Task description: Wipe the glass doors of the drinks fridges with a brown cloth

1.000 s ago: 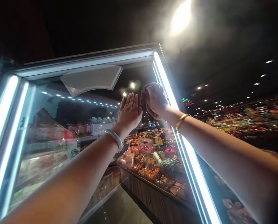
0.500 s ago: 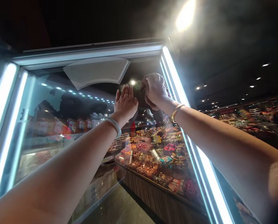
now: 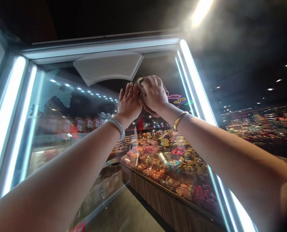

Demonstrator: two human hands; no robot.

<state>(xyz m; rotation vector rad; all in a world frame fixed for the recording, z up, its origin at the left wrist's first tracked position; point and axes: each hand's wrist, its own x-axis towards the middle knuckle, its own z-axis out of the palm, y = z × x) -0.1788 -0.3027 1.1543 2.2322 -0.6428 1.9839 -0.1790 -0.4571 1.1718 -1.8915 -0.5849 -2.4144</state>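
Note:
My left hand (image 3: 129,104), with a pale bangle at its wrist, lies flat against the glass door (image 3: 105,112), fingers stretched upward and apart. Right beside it, my right hand (image 3: 155,93) presses a crumpled brownish cloth (image 3: 140,86) to the glass. Most of that cloth is hidden under the palm; only its edges show around the fingers. A gold-coloured bangle sits on my right wrist. Just above both hands, a pale fan-shaped sheet (image 3: 109,67) is on the glass near the top of the door.
Bright light strips (image 3: 196,77) run down the right side and along the left side (image 3: 12,122). Through or mirrored in the glass are bottles (image 3: 79,124) and a wood-sided bin of packaged goods (image 3: 155,188). A bright lamp (image 3: 202,11) hangs above.
My right hand has moved left with the cloth, up to my left hand. My left hand stays flat on the glass. The view has shifted slightly.

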